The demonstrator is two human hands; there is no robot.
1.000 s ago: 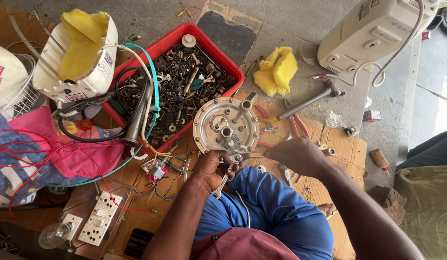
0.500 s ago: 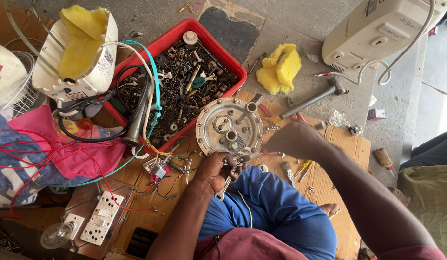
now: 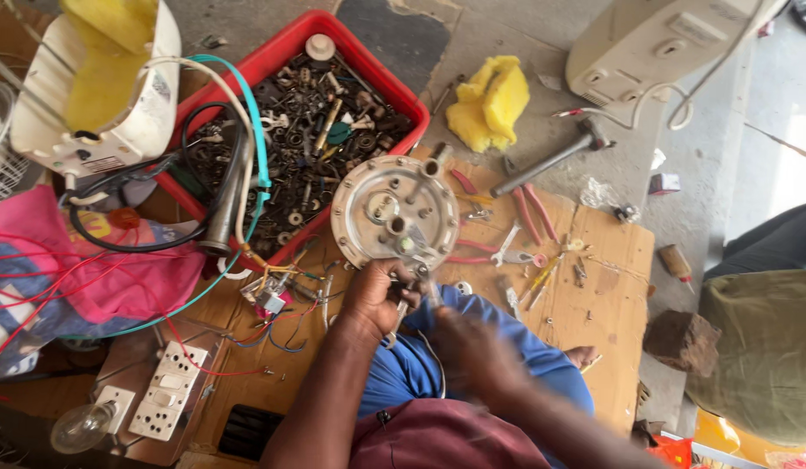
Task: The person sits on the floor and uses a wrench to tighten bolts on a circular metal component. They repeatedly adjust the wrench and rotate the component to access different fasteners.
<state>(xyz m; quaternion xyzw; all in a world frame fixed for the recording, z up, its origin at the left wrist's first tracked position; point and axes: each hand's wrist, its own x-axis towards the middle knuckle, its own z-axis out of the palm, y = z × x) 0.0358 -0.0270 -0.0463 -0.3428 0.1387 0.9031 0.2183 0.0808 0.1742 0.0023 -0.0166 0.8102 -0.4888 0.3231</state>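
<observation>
My left hand [image 3: 379, 293] grips the near edge of a round metal heating plate [image 3: 394, 214] and holds it tilted above the wooden board [image 3: 594, 287]. The plate's face shows studs, holes and a short tube at its top. My right hand [image 3: 472, 347] is blurred in motion just below the plate, over my blue-clad knee; whether it holds anything is unclear. Red-handled pliers [image 3: 533, 213] and small tools lie on the board to the right of the plate.
A red tray [image 3: 281, 52] of screws and metal parts stands behind the plate. A hammer [image 3: 551, 161], yellow sponge [image 3: 490, 100], white appliance housings, tangled cables, a pink cloth, a socket strip [image 3: 164, 401] and a bulb surround the board. A brick [image 3: 681, 340] sits at right.
My right hand has pulled back from the board at the right to a spot below the plate, near my knee. The left hand keeps its hold on the plate.
</observation>
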